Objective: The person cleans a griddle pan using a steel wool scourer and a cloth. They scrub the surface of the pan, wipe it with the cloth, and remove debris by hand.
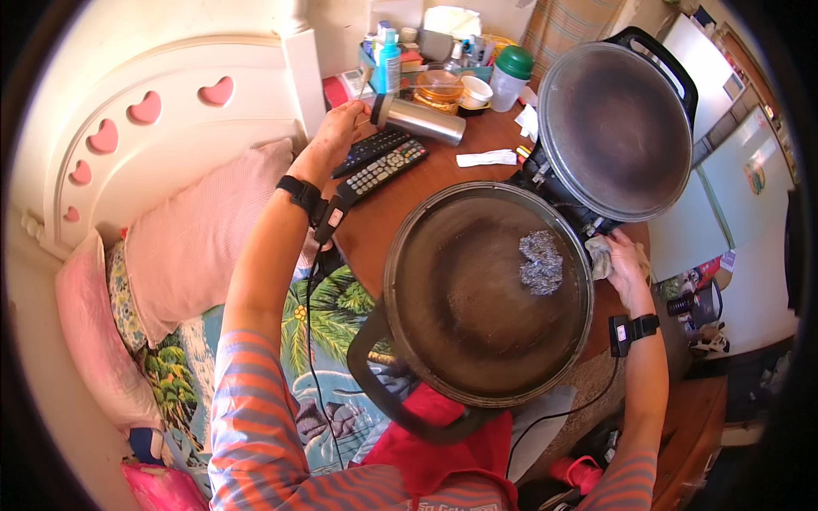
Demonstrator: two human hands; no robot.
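A round double-sided electric pan lies open in front of me. Its dark lower plate (469,315) carries a crumpled scouring pad of silvery metal (541,263) on the right part. Hinged behind it, the upper plate (618,128) is tilted back. My right hand (628,262) is beside the hinge, closed on a crumpled pale cloth (601,257). At the table's far left, my left hand (339,132) pinches a thin, light-coloured stick-like thing (365,83), too small to name surely. Its fingertips are close to a steel flask (430,121) lying on its side.
Two remote controls (386,169) lie below the flask. Behind stand a blue bottle (389,64), a green-lidded shaker (512,78) and small containers. A white paper strip (486,158) lies behind the pan. A bed with a pink pillow (200,234) is at left.
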